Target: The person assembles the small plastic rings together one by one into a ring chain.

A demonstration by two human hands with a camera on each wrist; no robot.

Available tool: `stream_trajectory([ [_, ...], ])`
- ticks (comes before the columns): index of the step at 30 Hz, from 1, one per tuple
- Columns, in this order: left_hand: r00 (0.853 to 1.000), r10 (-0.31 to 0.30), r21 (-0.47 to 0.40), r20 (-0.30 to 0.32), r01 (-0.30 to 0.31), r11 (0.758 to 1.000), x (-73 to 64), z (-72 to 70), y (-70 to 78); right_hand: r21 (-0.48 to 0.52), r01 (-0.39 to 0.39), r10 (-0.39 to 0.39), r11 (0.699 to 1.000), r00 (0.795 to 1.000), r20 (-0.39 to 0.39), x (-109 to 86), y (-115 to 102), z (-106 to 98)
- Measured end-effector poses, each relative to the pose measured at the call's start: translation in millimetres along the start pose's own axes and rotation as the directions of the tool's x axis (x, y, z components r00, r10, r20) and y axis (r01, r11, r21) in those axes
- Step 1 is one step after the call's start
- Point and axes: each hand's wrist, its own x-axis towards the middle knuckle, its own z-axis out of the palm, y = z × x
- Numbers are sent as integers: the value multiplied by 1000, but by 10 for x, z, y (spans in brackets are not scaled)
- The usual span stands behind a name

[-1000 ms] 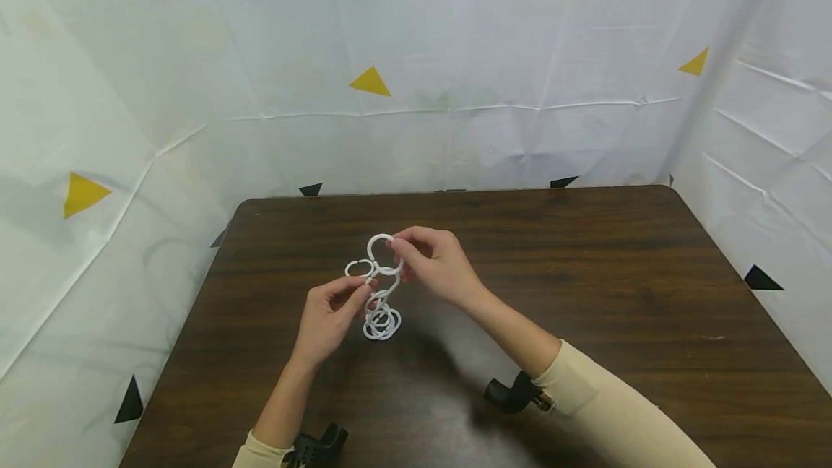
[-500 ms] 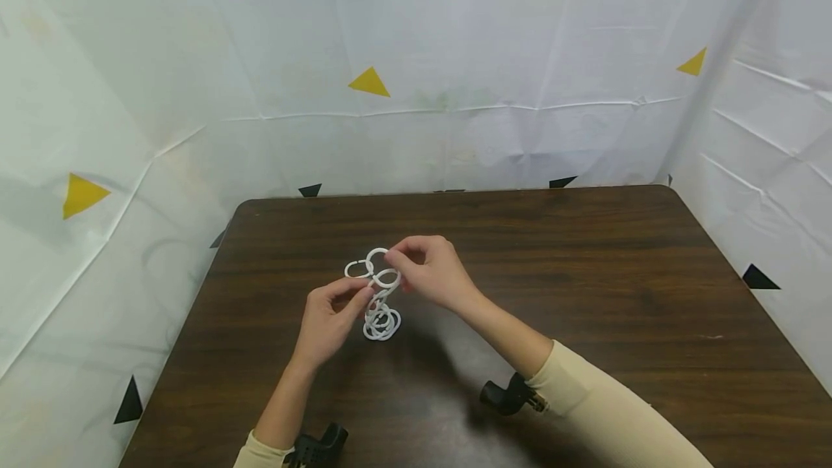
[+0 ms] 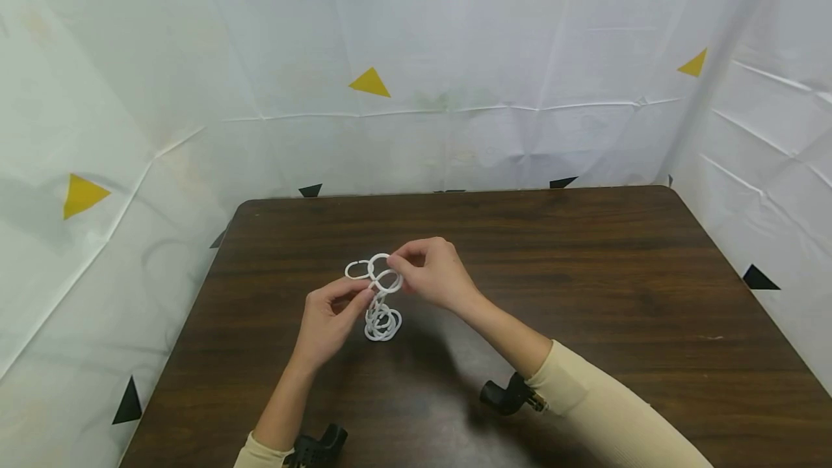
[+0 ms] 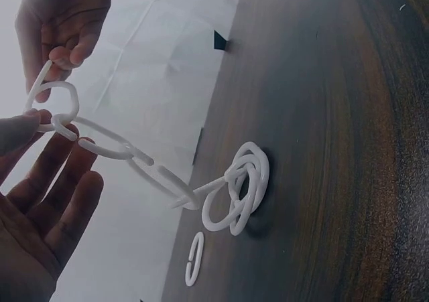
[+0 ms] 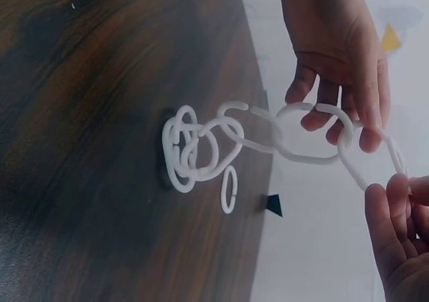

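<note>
A chain of white plastic C-shaped links hangs between the hands and the table, its lower links heaped in a pile (image 4: 263,175). My left hand (image 3: 327,320) pinches the chain near its upper end between thumb and fingers. Just right of it and slightly higher, my right hand (image 3: 434,276) pinches the top link (image 3: 379,256) with thumb and fingertips. Small gaps show in several links, among them the one below the hands (image 5: 305,157). Whether the two pinched spots belong to one link or two I cannot tell. Apart from the chain, a single loose link (image 5: 223,189) lies on the table.
The dark wood-grain table (image 3: 585,273) spreads out around the hands. White sheeting (image 3: 455,27) with yellow and black triangles stands behind and at both sides. A black wrist camera (image 3: 510,394) sits on the right forearm, another (image 3: 318,445) on the left.
My right hand has come down a little with the top link, bringing it closer to the left hand. The left hand and the loose link have stayed in place.
</note>
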Motion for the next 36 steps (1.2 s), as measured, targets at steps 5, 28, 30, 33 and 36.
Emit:
stream_trajectory([
  [5, 1000, 13, 11, -4, -13, 1000, -9, 1, 6, -13, -26, 27, 1000, 1000, 7, 4, 9, 7],
  [28, 999, -31, -22, -20, 31, 999, -9, -45, -26, 84, 5, 0, 996, 998, -55, 25, 34, 28],
  [30, 999, -40, -35, -17, 40, 999, -10, -54, -48, 113, 15, -10, 993, 999, -49, 24, 32, 28],
  [33, 999, -40, -53, -10, 39, 998, -12, -65, -128, 155, 20, -14, 988, 999, -40, 18, 19, 26],
  [36, 999, -45, -67, -6, 45, 997, -13, -73, -241, 195, 28, -22, 980, 999, -33, 8, 1, 25],
])
